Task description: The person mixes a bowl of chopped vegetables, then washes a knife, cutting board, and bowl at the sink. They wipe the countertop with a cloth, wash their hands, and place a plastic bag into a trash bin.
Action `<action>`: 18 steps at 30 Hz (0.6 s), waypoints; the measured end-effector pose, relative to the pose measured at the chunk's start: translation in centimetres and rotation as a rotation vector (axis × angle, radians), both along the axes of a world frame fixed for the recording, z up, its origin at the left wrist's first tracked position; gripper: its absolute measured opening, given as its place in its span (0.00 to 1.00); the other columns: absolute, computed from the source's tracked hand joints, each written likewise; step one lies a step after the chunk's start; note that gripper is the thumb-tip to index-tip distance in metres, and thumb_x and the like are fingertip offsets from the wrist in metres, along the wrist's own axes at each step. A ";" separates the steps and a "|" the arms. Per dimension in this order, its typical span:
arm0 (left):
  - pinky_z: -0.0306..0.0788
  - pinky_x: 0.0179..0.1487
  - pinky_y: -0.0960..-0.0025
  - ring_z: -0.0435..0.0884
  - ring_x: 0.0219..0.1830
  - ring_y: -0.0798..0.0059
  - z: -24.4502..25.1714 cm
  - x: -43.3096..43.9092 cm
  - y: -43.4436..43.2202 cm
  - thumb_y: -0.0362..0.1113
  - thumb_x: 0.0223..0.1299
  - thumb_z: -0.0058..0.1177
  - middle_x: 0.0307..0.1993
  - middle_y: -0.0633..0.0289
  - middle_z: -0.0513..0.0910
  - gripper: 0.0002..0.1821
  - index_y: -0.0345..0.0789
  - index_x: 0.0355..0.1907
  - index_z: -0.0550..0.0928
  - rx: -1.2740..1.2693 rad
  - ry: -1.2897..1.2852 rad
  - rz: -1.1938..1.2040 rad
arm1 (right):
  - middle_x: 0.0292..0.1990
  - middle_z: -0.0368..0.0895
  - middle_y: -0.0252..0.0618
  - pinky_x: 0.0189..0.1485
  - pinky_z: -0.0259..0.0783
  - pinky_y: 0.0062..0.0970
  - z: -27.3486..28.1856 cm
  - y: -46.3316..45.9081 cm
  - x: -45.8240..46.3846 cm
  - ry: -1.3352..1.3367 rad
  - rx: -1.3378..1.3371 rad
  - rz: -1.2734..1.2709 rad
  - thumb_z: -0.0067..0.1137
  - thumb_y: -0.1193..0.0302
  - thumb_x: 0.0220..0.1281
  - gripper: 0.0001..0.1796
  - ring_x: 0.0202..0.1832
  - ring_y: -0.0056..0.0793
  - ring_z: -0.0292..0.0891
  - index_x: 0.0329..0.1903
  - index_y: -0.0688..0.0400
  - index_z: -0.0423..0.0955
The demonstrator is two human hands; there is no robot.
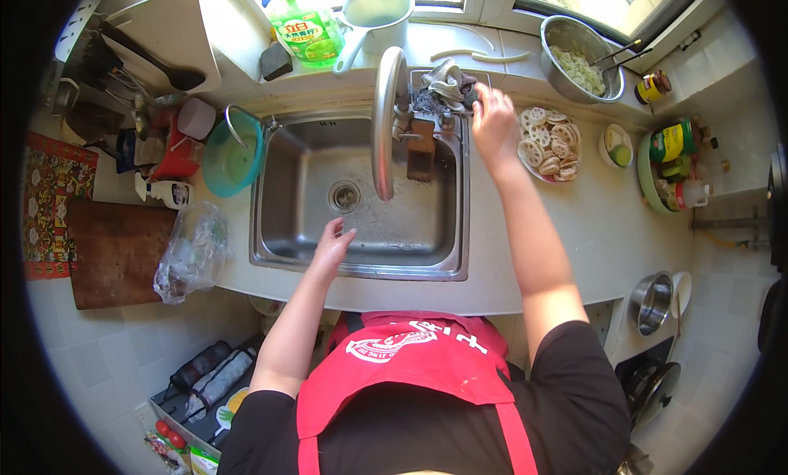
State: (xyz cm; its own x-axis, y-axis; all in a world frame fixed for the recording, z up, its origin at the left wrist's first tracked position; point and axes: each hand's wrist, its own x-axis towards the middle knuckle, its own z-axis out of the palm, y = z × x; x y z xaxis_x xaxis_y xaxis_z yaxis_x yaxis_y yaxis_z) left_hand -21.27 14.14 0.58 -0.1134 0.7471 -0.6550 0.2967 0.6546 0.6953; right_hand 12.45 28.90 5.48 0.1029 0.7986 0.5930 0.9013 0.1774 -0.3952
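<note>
My right hand (pixel 494 121) reaches to the rack behind the sink, its fingertips at a dark piece beside a grey cloth (pixel 444 80) and a steel wool scourer (pixel 428 101); whether it grips anything is hidden. Wet and empty, my left hand (pixel 334 244) hovers over the front edge of the stainless steel sink (pixel 360 271), fingers apart. The curved faucet (pixel 383 124) stands between my hands, over the basin. A brown block (pixel 421 150) leans at the basin's back right, below the rack.
Right of the sink are a plate of sliced lotus root (pixel 550 144), a small bowl (pixel 615 146) and a green basin of bottles (pixel 649 173). A steel bowl (pixel 575 59) stands on the sill. At left are a teal basin (pixel 233 155), a plastic bag (pixel 192 250) and a wooden cutting board (pixel 117 253).
</note>
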 end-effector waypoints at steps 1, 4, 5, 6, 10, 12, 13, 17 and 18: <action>0.60 0.63 0.62 0.65 0.63 0.62 -0.3 -0.6 -0.5 0.42 0.59 0.56 0.63 0.52 0.65 0.34 0.38 0.66 0.62 0.008 -0.025 0.021 | 0.46 0.78 0.43 0.51 0.71 0.38 0.3 1.5 0.9 -0.062 -0.011 -0.001 0.59 0.74 0.55 0.19 0.49 0.42 0.73 0.51 0.56 0.73; 0.60 0.63 0.62 0.66 0.62 0.65 -1.2 -1.1 -1.5 0.41 0.61 0.54 0.60 0.56 0.69 0.29 0.37 0.63 0.65 0.055 -0.084 0.074 | 0.45 0.79 0.44 0.52 0.71 0.38 0.5 4.9 1.5 -0.144 -0.361 0.011 0.59 0.70 0.53 0.17 0.48 0.43 0.75 0.48 0.55 0.75; 0.61 0.62 0.63 0.67 0.61 0.67 -1.4 -1.1 -1.8 0.40 0.61 0.54 0.59 0.57 0.70 0.27 0.36 0.62 0.67 0.072 -0.099 0.085 | 0.45 0.79 0.44 0.51 0.72 0.38 0.8 5.7 1.5 -0.144 -0.420 0.013 0.58 0.68 0.54 0.16 0.48 0.42 0.75 0.47 0.55 0.76; 0.61 0.62 0.63 0.67 0.61 0.68 -1.5 -1.2 -2.1 0.40 0.62 0.54 0.58 0.58 0.71 0.27 0.36 0.62 0.67 0.083 -0.127 0.097 | 0.44 0.79 0.44 0.51 0.72 0.38 1.1 6.1 1.7 -0.145 -0.531 0.011 0.57 0.67 0.55 0.15 0.47 0.42 0.76 0.45 0.55 0.77; 0.62 0.62 0.63 0.70 0.59 0.70 -1.9 -2.0 -3.0 0.40 0.62 0.54 0.56 0.59 0.74 0.24 0.37 0.60 0.70 0.094 -0.175 0.104 | 0.38 0.81 0.53 0.48 0.72 0.40 3.1 2.6 3.8 0.341 -0.098 -0.038 0.60 0.65 0.48 0.18 0.42 0.49 0.77 0.41 0.61 0.78; 0.63 0.61 0.64 0.72 0.58 0.70 -2.0 -2.7 -3.4 0.41 0.62 0.54 0.53 0.60 0.76 0.24 0.36 0.59 0.71 0.084 -0.129 0.078 | 0.34 0.82 0.47 0.42 0.72 0.31 3.3 -2.5 5.8 0.674 -0.079 0.037 0.58 0.68 0.50 0.15 0.37 0.37 0.79 0.40 0.63 0.77; 0.63 0.61 0.64 0.72 0.58 0.70 -2.0 -3.1 -3.7 0.41 0.62 0.54 0.54 0.60 0.76 0.24 0.36 0.59 0.71 0.076 -0.115 0.078 | 0.36 0.82 0.38 0.43 0.70 0.26 3.0 -5.4 6.8 0.911 -0.144 0.092 0.55 0.69 0.54 0.14 0.39 0.25 0.76 0.42 0.62 0.77; 0.66 0.55 0.71 0.74 0.53 0.74 -1.3 -4.4 -5.1 0.39 0.61 0.55 0.52 0.59 0.78 0.23 0.33 0.58 0.73 0.035 -0.136 0.112 | 0.58 0.71 0.41 0.63 0.64 0.39 -0.4 -21.2 10.3 2.034 0.040 -0.091 0.46 0.61 0.64 0.27 0.59 0.37 0.69 0.63 0.60 0.64; 0.65 0.57 0.70 0.74 0.54 0.72 -0.9 -4.9 -5.4 0.40 0.61 0.55 0.51 0.60 0.79 0.23 0.34 0.58 0.73 0.012 -0.155 0.116 | 0.62 0.68 0.45 0.67 0.59 0.44 -1.1 -25.2 12.0 2.132 0.115 0.149 0.43 0.60 0.64 0.29 0.63 0.46 0.64 0.64 0.59 0.62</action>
